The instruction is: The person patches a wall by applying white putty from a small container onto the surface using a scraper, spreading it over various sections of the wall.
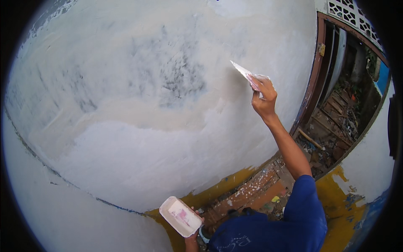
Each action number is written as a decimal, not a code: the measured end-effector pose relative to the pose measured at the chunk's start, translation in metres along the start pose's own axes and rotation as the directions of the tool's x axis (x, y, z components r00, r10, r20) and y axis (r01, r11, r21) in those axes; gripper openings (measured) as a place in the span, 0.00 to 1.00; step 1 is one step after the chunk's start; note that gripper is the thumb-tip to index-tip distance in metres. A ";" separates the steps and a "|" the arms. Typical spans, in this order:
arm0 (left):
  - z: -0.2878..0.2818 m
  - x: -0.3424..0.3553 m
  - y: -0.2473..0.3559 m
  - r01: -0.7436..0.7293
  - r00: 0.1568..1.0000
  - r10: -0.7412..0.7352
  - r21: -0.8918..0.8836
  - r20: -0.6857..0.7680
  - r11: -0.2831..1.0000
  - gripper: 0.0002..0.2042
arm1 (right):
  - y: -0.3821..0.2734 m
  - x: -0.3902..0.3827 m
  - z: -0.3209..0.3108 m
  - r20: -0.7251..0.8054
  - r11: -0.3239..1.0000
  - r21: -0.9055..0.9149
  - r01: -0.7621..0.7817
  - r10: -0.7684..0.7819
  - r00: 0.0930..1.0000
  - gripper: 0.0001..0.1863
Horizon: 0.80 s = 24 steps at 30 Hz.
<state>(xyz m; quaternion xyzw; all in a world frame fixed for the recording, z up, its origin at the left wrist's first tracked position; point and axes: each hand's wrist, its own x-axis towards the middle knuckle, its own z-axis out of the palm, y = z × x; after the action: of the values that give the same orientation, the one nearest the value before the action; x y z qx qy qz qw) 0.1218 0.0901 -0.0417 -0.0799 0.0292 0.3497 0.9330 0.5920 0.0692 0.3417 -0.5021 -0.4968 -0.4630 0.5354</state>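
My right hand is raised at arm's length, its fingers closed round a putty knife caked in white filler. The tip of the blade points up and left, close to the wall; whether it touches I cannot tell. Low in the view, my left hand grips a shallow rectangular tray from below and the side. White filler with a pink smear lies in the tray. Grey and black patches show through the pale coat on the wall, left of the knife.
At the right is a doorway with a brown wooden frame, rubble and planks beyond it. A patterned vent block sits above. Paint-splashed boards and debris cover the floor below. The wall corner runs along the left.
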 end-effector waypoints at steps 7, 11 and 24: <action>0.005 0.004 -0.004 -0.012 1.000 0.012 0.037 0.006 0.999 0.29 | 0.002 0.061 0.020 -0.013 0.992 -0.118 0.049 -0.051 0.999 0.28; 0.011 0.005 -0.009 0.010 0.999 -0.012 0.044 0.045 0.999 0.29 | -0.045 0.002 0.029 0.202 0.984 -0.006 0.179 -0.174 0.964 0.33; 0.025 0.004 -0.014 0.038 0.999 -0.037 -0.028 0.014 0.999 0.30 | 0.050 0.006 0.036 -0.003 0.980 -0.197 0.027 -0.029 1.000 0.30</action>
<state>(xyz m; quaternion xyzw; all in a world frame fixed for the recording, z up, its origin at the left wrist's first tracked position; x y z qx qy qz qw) 0.1338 0.0860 -0.0160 -0.0913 0.0164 0.3330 0.9384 0.6399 0.1088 0.3438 -0.5443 -0.4542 -0.5187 0.4779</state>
